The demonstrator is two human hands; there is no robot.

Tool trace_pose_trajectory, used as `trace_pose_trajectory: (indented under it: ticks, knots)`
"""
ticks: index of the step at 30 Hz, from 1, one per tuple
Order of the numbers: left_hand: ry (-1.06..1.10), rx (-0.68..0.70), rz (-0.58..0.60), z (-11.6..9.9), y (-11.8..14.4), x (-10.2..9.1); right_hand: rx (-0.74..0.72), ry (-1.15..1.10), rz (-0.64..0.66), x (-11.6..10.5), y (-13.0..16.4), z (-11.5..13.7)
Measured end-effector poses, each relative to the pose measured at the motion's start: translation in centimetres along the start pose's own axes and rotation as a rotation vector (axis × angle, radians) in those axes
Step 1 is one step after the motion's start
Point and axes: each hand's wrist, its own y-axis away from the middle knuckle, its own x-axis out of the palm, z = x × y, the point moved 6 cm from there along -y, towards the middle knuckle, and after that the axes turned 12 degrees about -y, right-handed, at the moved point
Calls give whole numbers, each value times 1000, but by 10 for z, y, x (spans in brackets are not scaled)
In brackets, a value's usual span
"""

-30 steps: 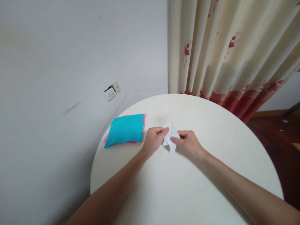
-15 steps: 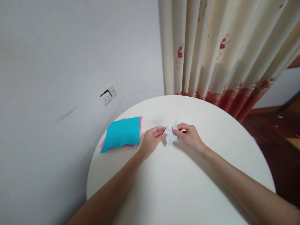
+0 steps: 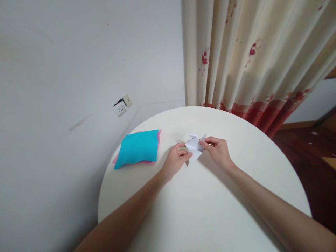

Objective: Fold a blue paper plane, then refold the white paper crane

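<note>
Pinching a small folded white paper piece (image 3: pixel 194 147) from both sides, the person's two hands meet just past the middle of a round white table (image 3: pixel 210 210). The left hand (image 3: pixel 176 161) comes in from about 7 o'clock of the paper, its fingers curled and its thumb and fingertips closed on the paper's lower left edge. The right hand (image 3: pixel 218 153) comes in from about 4 o'clock, its fingers bent inward and its thumb and forefinger closed on the paper's right side, close to a pointed flap that sticks up at about 1 o'clock. The paper is creased into several angled facets with points standing out at the top; whether its lower tip touches the tabletop cannot be told. Both bare forearms stretch back across the table toward the lower edge of the view. At about 9 o'clock of the hands, well apart from them, a stack of coloured paper sheets (image 3: pixel 138 148) lies flat near the table's left rim, turquoise on top with pink edges showing beneath. Beyond the table at 12 o'clock hangs a cream curtain (image 3: pixel 252 59) with red flower prints and a red hem. At about 10 o'clock a white wall socket (image 3: pixel 122 105) sits on the pale wall (image 3: pixel 78 52), and at 3 o'clock dark wooden flooring (image 3: pixel 309 150) shows.
</note>
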Motion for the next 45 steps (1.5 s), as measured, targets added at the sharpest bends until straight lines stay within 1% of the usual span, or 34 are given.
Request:
trace_pose_trajectory:
  ticks: [2, 4, 5, 7, 9, 10, 11, 13, 15, 16, 19, 22, 23, 25, 28, 30, 34, 36, 38, 40, 42, 45]
  knots:
    - [-9, -71, -52, 2, 3, -2, -50, 3, 15, 0, 1, 2]
    - [-60, -123, -74, 4, 6, -3, -106, 30, 52, 2, 2, 5]
    - [-104, -135, -59, 5, 7, -3, -125, 61, 82, 4, 3, 6]
    - [-234, -137, 26, 9, 7, -3, -129, 145, 165, 9, 5, 3]
    - [-397, -106, 119, 13, 5, -6, -104, 229, 251, 14, 6, -2]
    - [-477, -77, 128, 14, 3, -10, -93, 264, 287, 16, 7, -5]
    - [-541, -38, 104, 13, 1, -16, -88, 289, 310, 17, 7, -7]
    - [-607, 49, 17, 11, -6, -27, -96, 320, 342, 18, 8, -9]
    - [-588, 102, -41, 9, -11, -33, -109, 336, 368, 20, 8, -9]
    - [-561, 113, -40, 9, -12, -33, -118, 341, 378, 20, 8, -9]
    - [-513, 129, 19, 10, -14, -29, -139, 350, 400, 21, 9, -8]
    - [-579, 194, 89, 7, -12, -26, -136, 403, 433, 22, 10, -12]
    - [-605, 222, 100, 6, -12, -26, -131, 430, 441, 21, 10, -15]
    - [-620, 258, 75, 5, -14, -29, -117, 478, 456, 20, 10, -20]
    - [-570, 217, -26, 9, -21, -36, -77, 483, 472, 18, 8, -27]
    - [-553, 192, -55, 10, -24, -36, -39, 434, 504, 17, 6, -30]
    - [-502, 199, 61, 8, -23, -25, 6, 382, 616, 19, 7, -29]
    - [-464, 172, 75, 9, -21, -20, -3, 390, 640, 18, 7, -26]
    - [-444, 135, 21, 10, -19, -20, -12, 385, 650, 18, 7, -24]
    - [-467, 111, -58, 12, -19, -22, -10, 371, 663, 18, 7, -23]
    - [-542, 148, -94, 10, -19, -24, -1, 363, 667, 18, 7, -24]
    - [-637, 254, -108, 2, -22, -30, 17, 356, 650, 16, 6, -27]
